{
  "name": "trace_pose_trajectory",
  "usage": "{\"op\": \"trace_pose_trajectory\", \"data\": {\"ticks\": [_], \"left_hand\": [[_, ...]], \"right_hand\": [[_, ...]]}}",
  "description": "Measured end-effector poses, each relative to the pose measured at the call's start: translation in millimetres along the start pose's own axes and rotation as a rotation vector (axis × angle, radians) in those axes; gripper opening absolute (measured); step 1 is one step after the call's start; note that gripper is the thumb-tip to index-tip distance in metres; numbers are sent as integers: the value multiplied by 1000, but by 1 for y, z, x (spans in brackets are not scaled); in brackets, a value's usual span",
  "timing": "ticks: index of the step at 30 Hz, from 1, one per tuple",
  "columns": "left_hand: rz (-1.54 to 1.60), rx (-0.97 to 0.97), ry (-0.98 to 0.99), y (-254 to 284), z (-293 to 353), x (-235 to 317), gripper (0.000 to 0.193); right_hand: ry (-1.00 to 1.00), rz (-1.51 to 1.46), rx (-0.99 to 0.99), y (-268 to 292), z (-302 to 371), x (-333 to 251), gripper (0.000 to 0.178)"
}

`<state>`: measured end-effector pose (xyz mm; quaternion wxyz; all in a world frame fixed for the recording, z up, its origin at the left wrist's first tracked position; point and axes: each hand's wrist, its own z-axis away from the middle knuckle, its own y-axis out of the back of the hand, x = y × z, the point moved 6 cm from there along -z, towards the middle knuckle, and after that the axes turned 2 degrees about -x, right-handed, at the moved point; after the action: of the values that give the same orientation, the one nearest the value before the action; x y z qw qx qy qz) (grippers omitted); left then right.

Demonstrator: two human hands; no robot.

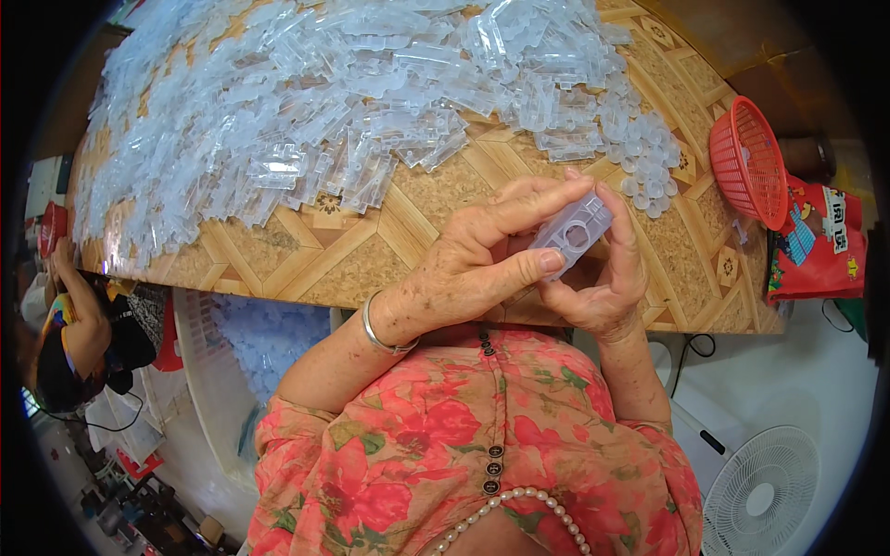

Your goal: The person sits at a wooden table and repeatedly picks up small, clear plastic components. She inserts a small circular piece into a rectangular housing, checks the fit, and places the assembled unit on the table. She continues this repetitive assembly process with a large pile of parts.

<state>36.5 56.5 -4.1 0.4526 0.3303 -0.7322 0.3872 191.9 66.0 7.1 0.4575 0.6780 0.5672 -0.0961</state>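
Observation:
Between both hands, over the table's near edge, is a clear plastic rectangular case with a round opening in its face. My left hand grips its left side, thumb on the lower end and fingers along the top. On the other side my right hand closes round it, fingertips at the upper corner and thumb underneath. A broad heap of clear flat plastic parts covers the far and left side of the table. Small round clear discs lie loose beyond my right hand.
The wood-patterned table carries a red plastic basket and a red printed bag at its right edge. Below left stands a white crate with bluish clear parts. A white fan is at lower right. Another person sits far left.

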Motion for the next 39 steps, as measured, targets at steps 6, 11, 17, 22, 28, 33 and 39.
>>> {"op": "trace_pose_trajectory", "data": {"ticks": [6,11,17,22,28,33,39], "left_hand": [[244,93,89,-4,-1,-10,61],[218,90,107,-4,-2,-7,62],[219,96,104,-3,-2,-6,61],[208,63,79,-2,-3,-4,62],[193,51,82,-2,-3,0,63],[321,61,194,-7,-1,0,60],[336,108,187,-7,-1,-2,59]], "right_hand": [[-116,-78,-51,-5,6,5,91],[-160,-138,-46,-5,4,4,91],[-112,-178,-25,-6,-1,5,90],[-36,-128,7,-4,0,5,91],[-23,-91,-92,-4,5,8,96],[-198,-205,-29,-3,12,12,95],[-130,-212,-27,1,2,7,94]]}}
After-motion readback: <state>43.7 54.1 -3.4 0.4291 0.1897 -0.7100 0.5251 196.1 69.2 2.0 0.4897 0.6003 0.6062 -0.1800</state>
